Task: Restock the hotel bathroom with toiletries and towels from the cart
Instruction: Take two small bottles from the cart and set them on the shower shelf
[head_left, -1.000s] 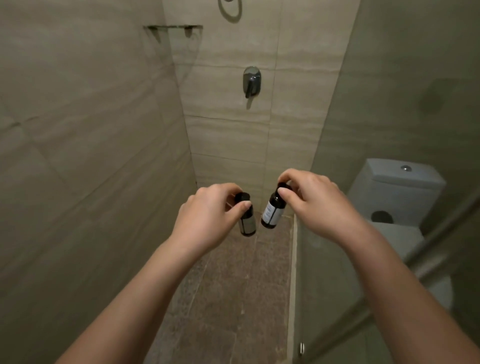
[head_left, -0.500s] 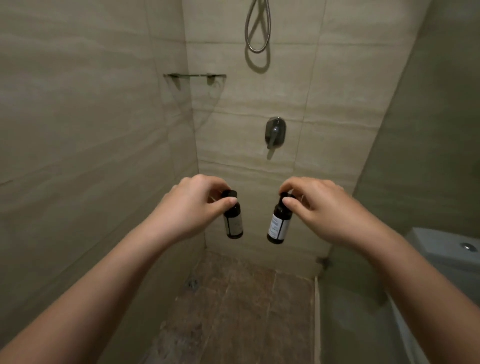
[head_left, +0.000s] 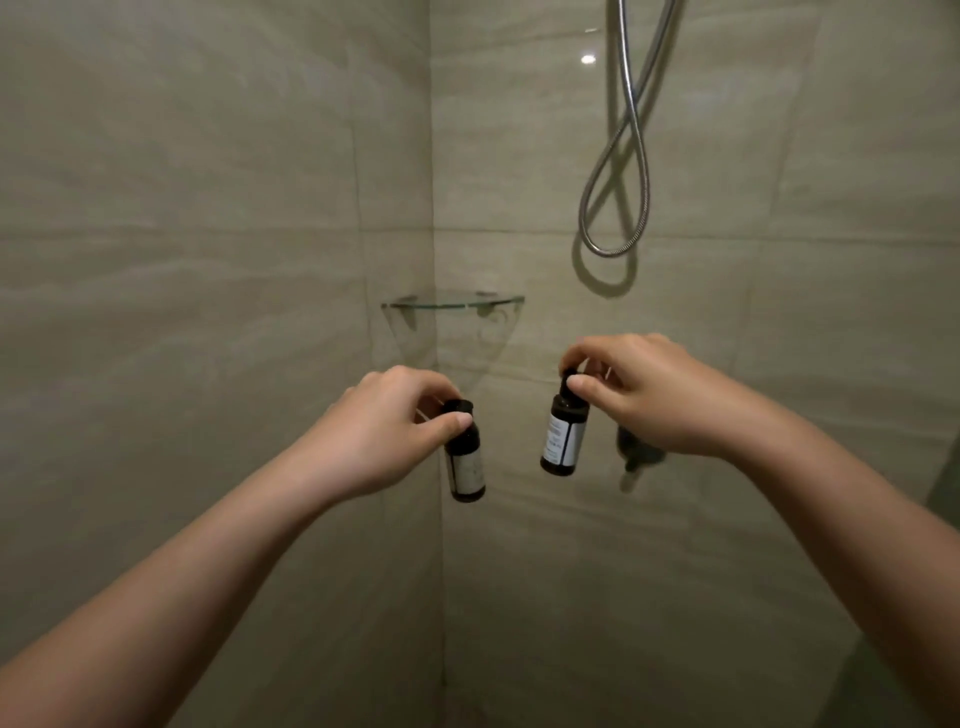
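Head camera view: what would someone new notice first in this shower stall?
Two small dark bottles dangle in mid-air at the centre: the left hand pinches the left bottle by its cap, the right hand pinches the right bottle likewise. Just above them a glass corner shelf juts from the tiled corner, and a looped metal shower hose hangs on the wall at upper right.

Glass crnr shelf (head_left: 453, 302) btwn tiled walls (head_left: 208, 270)

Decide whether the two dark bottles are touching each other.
Apart. The head view shows bare wall tile between the left-hand bottle and the right-hand bottle.
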